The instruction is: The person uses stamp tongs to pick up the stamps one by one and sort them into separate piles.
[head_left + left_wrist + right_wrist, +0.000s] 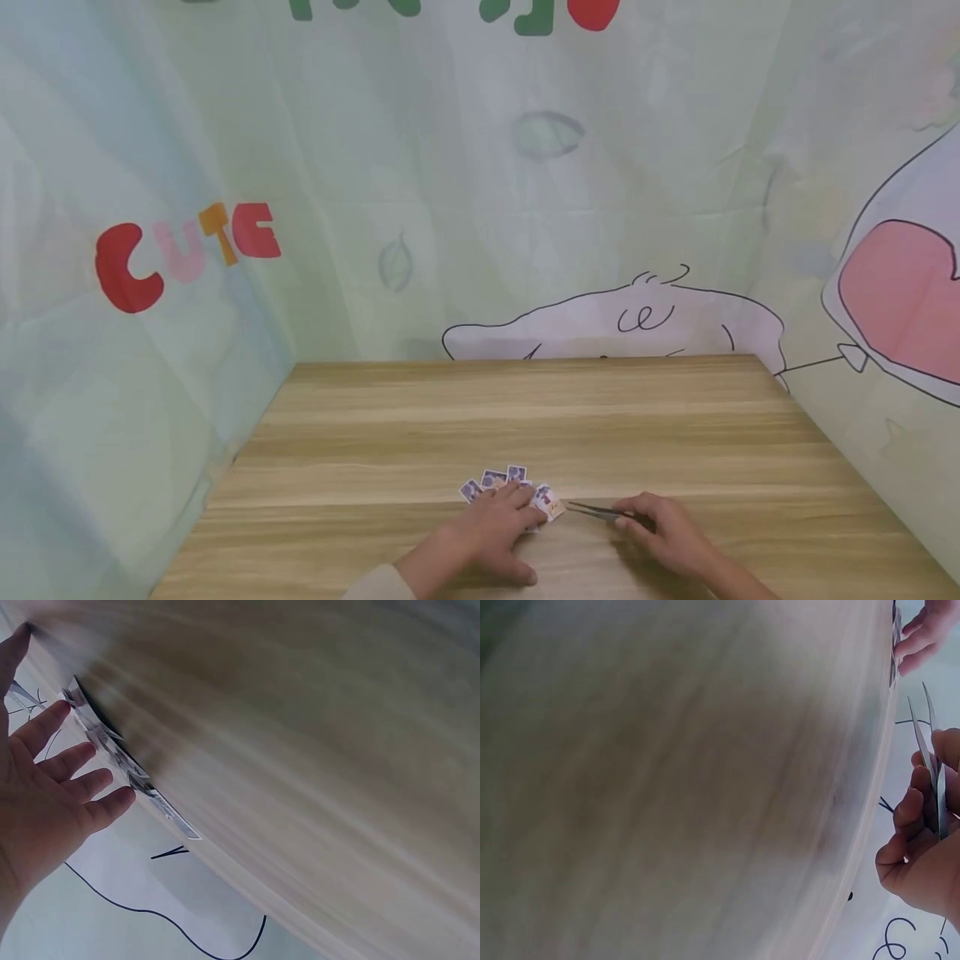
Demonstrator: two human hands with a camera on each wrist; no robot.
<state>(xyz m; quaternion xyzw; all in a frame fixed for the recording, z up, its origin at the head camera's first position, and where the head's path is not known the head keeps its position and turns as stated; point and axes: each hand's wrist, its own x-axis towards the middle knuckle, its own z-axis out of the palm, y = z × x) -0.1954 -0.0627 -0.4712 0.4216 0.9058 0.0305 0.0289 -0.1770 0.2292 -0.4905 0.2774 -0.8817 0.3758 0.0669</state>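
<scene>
Several small printed cards or stickers (547, 502) with white borders lie overlapping on the wooden table. My left hand (498, 527) spreads over them, fingers extended and touching the pieces, and it hides part of the pile. In the left wrist view the pile (112, 754) shows edge-on beside the fingertips of the left hand (64, 780), with some edges lifted off the table. My right hand (663, 529) grips a pair of dark metal tweezers (596, 511) between thumb and fingers. Their tips are slightly apart, just right of the cards, with nothing between them. The right wrist view also shows the tweezers (930, 761).
The wood-grain table (525, 417) reaches back to a pale printed cloth backdrop (420, 167) with coloured letters and cartoon drawings. Cloth also hangs along the table's left and right sides.
</scene>
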